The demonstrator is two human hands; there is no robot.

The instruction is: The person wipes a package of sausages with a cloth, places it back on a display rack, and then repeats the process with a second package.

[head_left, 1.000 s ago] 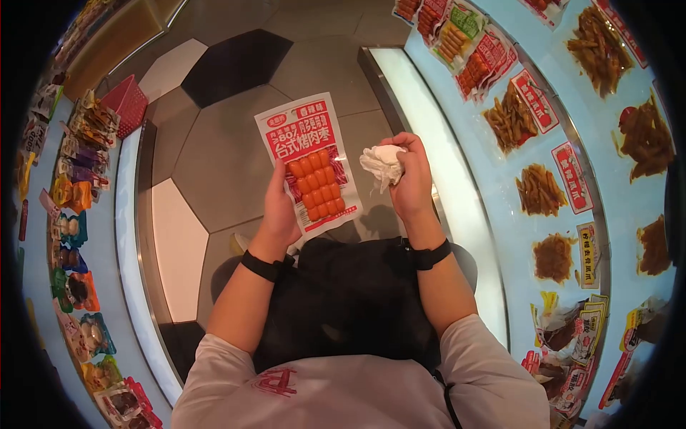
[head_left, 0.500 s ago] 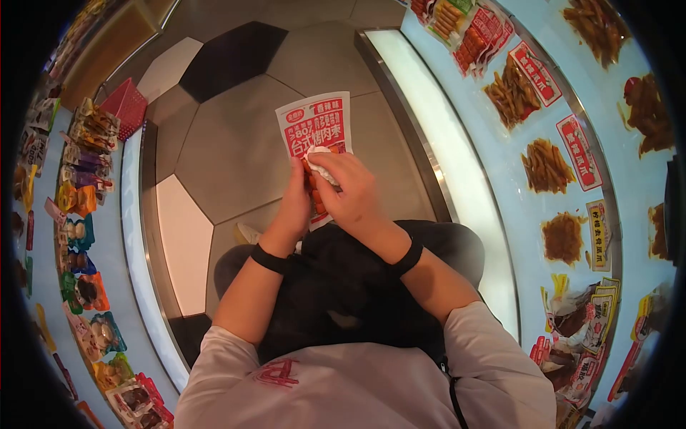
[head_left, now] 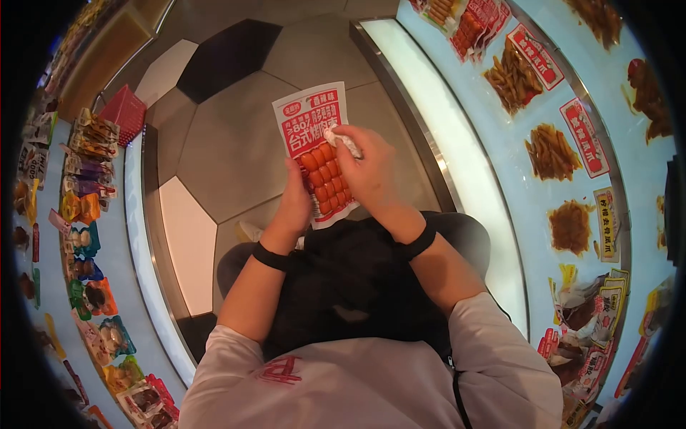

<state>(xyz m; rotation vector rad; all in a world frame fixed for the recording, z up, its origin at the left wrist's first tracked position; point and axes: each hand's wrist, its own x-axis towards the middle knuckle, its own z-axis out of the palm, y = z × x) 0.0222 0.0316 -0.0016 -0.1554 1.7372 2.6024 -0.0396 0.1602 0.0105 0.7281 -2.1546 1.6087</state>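
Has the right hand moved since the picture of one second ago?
Yes: the right hand moved left, away from the lit shelf edge, over the sausage packet.

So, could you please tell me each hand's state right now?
Left hand: holding the sausage packet.
Right hand: closed on a white cloth or tissue.

The packet (head_left: 321,175) is above the floor (head_left: 229,143), between left shelf (head_left: 48,279) and right shelf (head_left: 530,229).

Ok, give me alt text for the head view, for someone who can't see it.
A person's left hand holds a red-and-white sausage packet, while the right hand pinches a crumpled white wipe at its right edge. Blue shelves of packaged food run along both sides.
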